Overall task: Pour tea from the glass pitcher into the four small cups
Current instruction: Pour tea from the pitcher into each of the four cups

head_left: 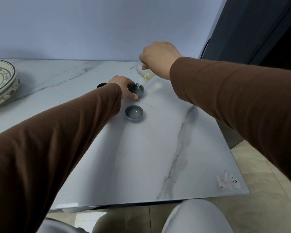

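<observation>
Glass pitcher [139, 75] is tilting in my right hand [159, 58], fingers clamped on it, tea streaming into the far cup [136, 90] at 12 o'clock. My left hand [124, 88] is pinching that cup's rim at 9 o'clock. I am judging overflow likely if the tilt steepens; the near cup [134, 113] at 6 o'clock looks filled.

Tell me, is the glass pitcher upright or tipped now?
Tipped. The glass pitcher, held by the right hand, leans mouth-down, and a thin stream falls into the cup steadied by the left hand.
</observation>
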{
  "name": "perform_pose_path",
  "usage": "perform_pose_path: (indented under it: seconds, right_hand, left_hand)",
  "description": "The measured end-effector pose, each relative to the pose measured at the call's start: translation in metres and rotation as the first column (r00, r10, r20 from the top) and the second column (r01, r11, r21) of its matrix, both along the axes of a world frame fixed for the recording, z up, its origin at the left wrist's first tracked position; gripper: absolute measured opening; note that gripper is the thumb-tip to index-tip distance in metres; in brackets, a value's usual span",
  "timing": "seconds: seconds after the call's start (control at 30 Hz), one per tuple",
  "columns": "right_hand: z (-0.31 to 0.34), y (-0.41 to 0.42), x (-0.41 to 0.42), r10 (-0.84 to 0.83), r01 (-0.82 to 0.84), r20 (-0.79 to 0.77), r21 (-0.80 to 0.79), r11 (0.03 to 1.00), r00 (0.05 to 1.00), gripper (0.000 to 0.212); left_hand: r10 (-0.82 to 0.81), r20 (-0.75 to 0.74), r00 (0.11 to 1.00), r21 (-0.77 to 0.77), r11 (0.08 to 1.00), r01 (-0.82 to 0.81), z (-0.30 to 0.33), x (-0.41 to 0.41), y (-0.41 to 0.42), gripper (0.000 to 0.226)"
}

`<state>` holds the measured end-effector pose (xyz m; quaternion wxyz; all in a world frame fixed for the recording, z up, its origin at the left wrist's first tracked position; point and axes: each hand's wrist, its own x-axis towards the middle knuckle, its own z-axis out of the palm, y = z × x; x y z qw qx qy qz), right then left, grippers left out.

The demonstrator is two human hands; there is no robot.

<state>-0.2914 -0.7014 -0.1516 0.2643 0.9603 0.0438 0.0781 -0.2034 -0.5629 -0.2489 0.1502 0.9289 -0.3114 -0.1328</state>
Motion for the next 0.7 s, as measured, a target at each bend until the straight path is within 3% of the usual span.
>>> perform_pose_path:
  seconds: [0.53,0.7]
  right_hand:
    - [-0.0014,0.0019,0.0,0.016,-0.016,-0.009,-0.013,1.0,1.0,0.023]
    - [-0.001,-0.0025,-0.0005,-0.106,0.109,-0.028,0.146,0.983,0.994,0.027]
  left_hand:
    - [-0.01,0.012,1.0,0.01,1.0,0.009,-0.0007,0.0008,-0.0009,0.066]
    - [-0.009,0.021,1.0,0.02,1.0,0.009,-0.0009,0.0015,-0.0007,0.068]
